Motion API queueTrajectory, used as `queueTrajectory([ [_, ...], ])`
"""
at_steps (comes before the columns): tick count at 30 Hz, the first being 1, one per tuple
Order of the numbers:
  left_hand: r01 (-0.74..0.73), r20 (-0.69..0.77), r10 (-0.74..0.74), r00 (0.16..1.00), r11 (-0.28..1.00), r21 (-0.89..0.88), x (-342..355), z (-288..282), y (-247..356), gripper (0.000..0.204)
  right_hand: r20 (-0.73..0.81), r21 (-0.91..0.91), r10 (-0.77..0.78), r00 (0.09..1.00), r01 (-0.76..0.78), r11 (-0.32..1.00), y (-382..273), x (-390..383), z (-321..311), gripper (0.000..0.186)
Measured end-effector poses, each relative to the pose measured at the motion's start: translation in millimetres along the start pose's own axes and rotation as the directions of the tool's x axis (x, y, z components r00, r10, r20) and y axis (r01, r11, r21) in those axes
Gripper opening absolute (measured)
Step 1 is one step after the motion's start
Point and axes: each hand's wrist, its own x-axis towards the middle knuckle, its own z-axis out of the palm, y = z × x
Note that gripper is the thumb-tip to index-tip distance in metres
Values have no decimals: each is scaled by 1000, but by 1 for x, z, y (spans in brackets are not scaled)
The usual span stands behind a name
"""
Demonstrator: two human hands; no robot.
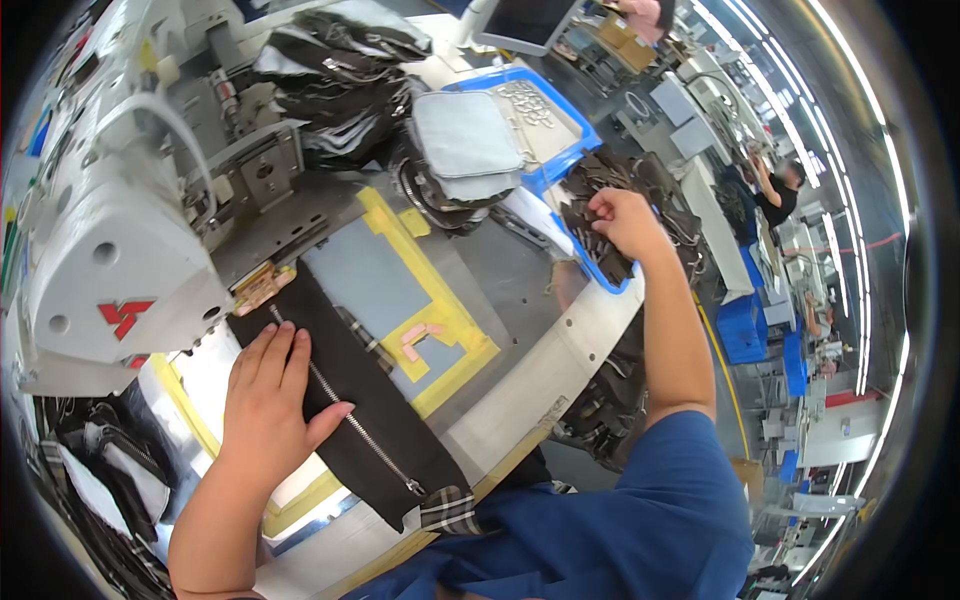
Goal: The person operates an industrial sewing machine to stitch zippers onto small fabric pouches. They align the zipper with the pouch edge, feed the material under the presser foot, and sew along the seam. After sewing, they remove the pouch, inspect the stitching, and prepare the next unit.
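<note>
My left hand (270,400) lies flat with its fingers stretched out on a dark fabric piece (370,410), pressing it to the machine bed. A metal zipper (345,412) runs lengthwise along that fabric, its slider near the front end, where a plaid strip (448,510) shows. The far end of the fabric meets a small clamp (262,288) by the sewing machine (125,260). Off to the right, my right hand (625,222) reaches into a blue tray (615,285) of small dark fabric tabs (600,175). Its fingers are curled into a pinch; what lies between them is hidden.
Stacked dark garment pieces (335,85) stand at the back, with pale grey panels (465,135) beside them. A farther tray section holds metal rings (530,103). Yellow tape (450,370) frames a grey plate on the bed. A co-worker (782,190) sits at the far right.
</note>
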Motion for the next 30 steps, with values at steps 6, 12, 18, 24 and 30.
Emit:
queueTrajectory([
  [6,-44,-25,44,999,998,-33,6,0,2,87,-19,-108,-25,1000,23,994,25,10,-14,22],
  [12,-25,-41,25,999,1000,-3,-2,3,0,85,174,-138,102,979,-78,987,29,15,-9,28],
  [18,-48,-91,49,995,999,6,-3,6,-1,82,56,-247,106,993,-89,965,17,4,-13,31],
  [24,-51,-101,51,994,999,0,-4,7,-2,82,121,-249,188,975,-154,956,13,-8,-21,34],
  [30,-35,-83,34,996,999,-12,-4,8,-1,82,182,-228,248,951,-205,952,18,-4,-17,27],
])
